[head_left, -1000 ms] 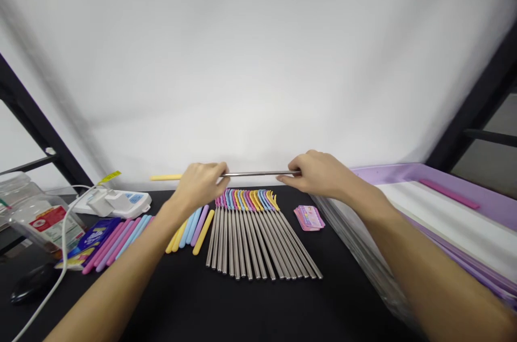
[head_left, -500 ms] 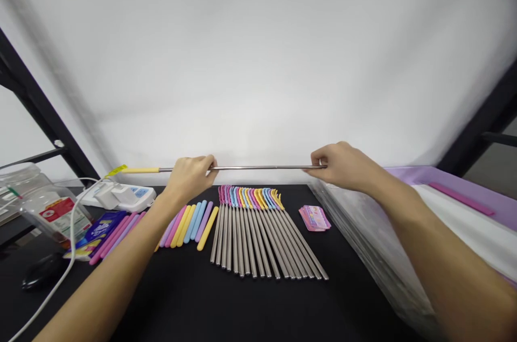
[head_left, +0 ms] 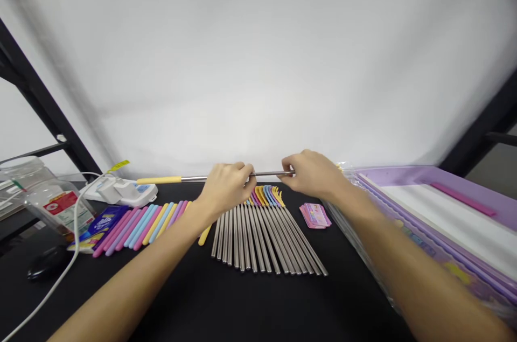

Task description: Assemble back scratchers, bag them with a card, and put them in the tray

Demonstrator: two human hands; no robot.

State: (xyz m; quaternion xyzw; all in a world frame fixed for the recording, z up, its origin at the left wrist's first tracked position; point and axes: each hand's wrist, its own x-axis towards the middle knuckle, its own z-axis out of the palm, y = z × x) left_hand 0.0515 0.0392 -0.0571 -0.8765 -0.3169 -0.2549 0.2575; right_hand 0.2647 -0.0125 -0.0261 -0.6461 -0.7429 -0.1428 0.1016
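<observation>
My left hand is closed around a thin telescopic metal rod held level above the table. A yellow handle forms its left end. My right hand pinches the same rod farther right; the rod's right end is hidden by that hand. Below lies a fanned row of metal rods with curved coloured tips, partly covered by my left hand. To their left is a row of pastel handle sleeves, partly behind my left forearm.
A stack of pink cards lies right of the rods. Clear plastic bags and a purple tray are on the right. At left are a clear jar, a white power strip, a purple packet, a black mouse and a white cable.
My hands have come closer together: the left moved right, the right moved left. Less bare rod shows between them. The yellow handle shifted right, and more of the plastic bags shows.
</observation>
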